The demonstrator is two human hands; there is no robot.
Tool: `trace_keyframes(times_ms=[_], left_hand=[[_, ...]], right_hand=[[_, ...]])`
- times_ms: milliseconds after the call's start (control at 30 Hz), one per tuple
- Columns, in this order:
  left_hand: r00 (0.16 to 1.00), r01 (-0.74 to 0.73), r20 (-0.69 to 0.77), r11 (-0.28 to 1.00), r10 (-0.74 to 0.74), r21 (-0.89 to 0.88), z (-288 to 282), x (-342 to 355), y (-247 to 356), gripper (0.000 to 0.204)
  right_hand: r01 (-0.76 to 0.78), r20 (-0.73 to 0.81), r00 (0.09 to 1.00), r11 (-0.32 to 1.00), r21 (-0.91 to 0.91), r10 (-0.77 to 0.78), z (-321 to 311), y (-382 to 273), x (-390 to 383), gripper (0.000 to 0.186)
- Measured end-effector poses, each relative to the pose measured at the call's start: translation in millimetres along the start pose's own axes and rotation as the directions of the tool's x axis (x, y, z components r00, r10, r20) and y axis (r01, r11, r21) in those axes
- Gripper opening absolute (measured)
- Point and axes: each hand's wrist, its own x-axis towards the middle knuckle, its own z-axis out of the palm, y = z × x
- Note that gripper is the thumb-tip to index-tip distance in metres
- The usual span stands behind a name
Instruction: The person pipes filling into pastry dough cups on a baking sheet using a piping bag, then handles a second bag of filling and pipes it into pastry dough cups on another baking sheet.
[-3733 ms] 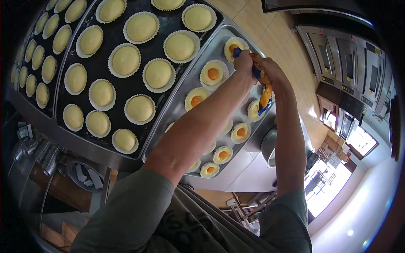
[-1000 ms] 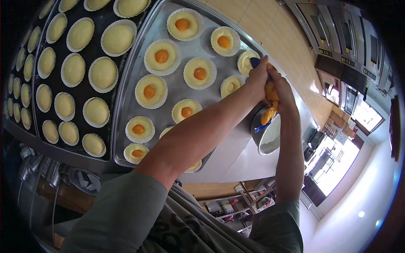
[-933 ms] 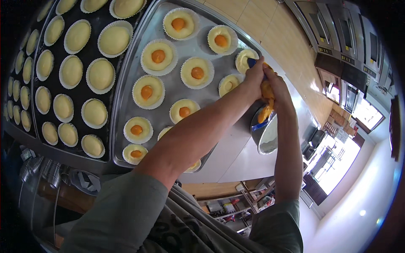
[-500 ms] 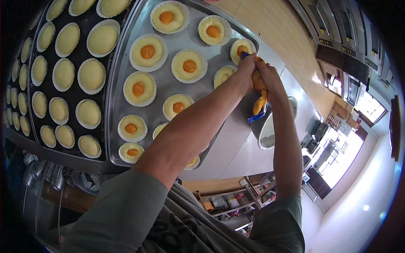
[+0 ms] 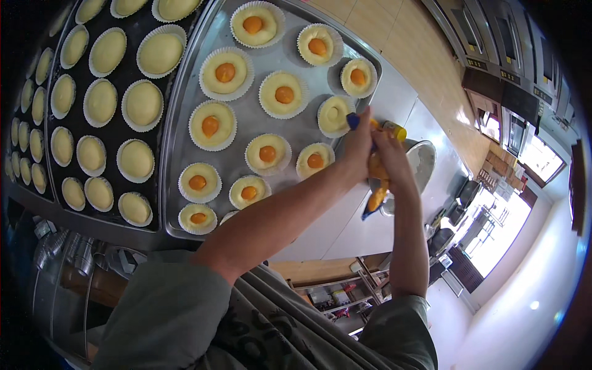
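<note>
Both my hands hold a clear piping bag (image 5: 377, 185) of orange filling with a blue tip. My left hand (image 5: 357, 145) grips it near the tip, and my right hand (image 5: 390, 153) squeezes its upper part. The tip sits just right of a plain pale bun (image 5: 335, 115) in a white paper case, near the right edge of a silver baking tray (image 5: 185, 111). The other buns on that tray, such as the bun (image 5: 284, 94) left of it, carry an orange dollop in the middle.
To the left, a dark tray (image 5: 117, 80) holds several plain pale buns in paper cases. A metal bowl (image 5: 419, 169) stands on the steel worktop right of my hands. Ovens (image 5: 493, 55) line the wall at the upper right.
My hands have carried the piping bag from over the metal bowl up and left to the tray's right edge, beside the plain bun. The view has shifted slightly.
</note>
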Motion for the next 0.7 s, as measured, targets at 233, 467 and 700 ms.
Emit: trace_keyframes(times_ms=[233,467,700], left_hand=[[0.985,0.083,-0.160,0.993,-0.069,0.081,-26,9,12,0.048],[0.977,0.196,-0.063,0.977,-0.202,-0.087,-45,21,18,0.047],[0.990,0.124,-0.071,0.992,-0.122,0.020,-36,-4,10,0.051]], right_hand=[[-0.020,-0.054,0.998,0.994,-0.106,0.014,24,23,18,0.055],[-0.078,-0.059,0.996,0.969,-0.234,0.066,33,17,25,0.054],[-0.058,-0.031,0.998,0.984,-0.170,0.054,27,22,10,0.055]])
